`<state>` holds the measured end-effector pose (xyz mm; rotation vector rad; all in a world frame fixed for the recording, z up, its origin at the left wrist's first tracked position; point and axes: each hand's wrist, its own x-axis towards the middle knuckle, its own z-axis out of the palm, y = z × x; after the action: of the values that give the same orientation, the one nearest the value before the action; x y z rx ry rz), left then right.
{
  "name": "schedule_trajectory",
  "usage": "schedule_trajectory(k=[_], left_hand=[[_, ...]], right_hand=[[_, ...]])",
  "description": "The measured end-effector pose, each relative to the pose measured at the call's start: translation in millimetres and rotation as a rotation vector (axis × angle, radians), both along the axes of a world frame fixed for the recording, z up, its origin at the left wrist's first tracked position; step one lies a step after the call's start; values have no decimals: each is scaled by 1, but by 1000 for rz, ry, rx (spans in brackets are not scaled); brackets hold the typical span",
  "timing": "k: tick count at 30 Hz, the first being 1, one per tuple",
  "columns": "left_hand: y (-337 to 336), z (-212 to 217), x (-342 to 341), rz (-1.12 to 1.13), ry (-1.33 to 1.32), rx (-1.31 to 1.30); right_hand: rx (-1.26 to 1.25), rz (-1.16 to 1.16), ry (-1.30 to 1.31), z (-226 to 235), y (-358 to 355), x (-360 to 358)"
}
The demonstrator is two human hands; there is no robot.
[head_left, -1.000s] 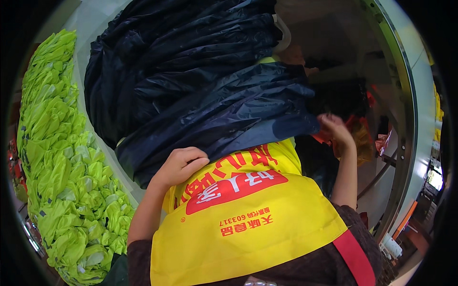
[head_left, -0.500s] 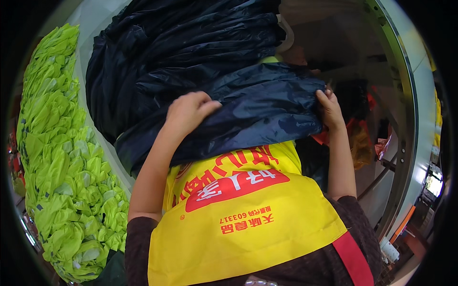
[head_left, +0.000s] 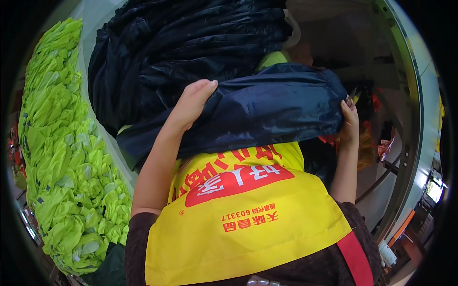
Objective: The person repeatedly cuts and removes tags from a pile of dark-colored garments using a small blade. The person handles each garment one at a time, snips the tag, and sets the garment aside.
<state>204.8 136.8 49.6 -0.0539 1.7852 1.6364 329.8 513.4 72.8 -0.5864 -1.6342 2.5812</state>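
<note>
L hand (head_left: pixel 191 102) lies flat, fingers spread, on top of a folded navy garment (head_left: pixel 267 112); R hand (head_left: pixel 349 125) pinches its far right edge, so the hands are well apart at opposite ends, both on the same piece. Garment sits mid-frame, above the yellow apron (head_left: pixel 248 214) w/ red print, its upper edge against a big heap of dark navy garments (head_left: pixel 191 43). Far left: long pile of lime-green garments (head_left: pixel 62 157), loose on the grey surface (head_left: pixel 90 19), no bin or box visible.
</note>
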Motion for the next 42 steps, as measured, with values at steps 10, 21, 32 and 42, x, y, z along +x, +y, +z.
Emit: schedule_trajectory(k=[10,21,32,42], left_hand=[[21,23,19,-193,926,-375],[45,5,41,-312,220,-19],[43,13,48,-146,-72,125],[41,17,51,0,-246,271]], right_hand=[[-38,-17,-73,-19,9,-1],[579,-180,-361,-23,6,8],[955,310,161,56,-119,-22],[1279,339,619,18,-159,-22]])
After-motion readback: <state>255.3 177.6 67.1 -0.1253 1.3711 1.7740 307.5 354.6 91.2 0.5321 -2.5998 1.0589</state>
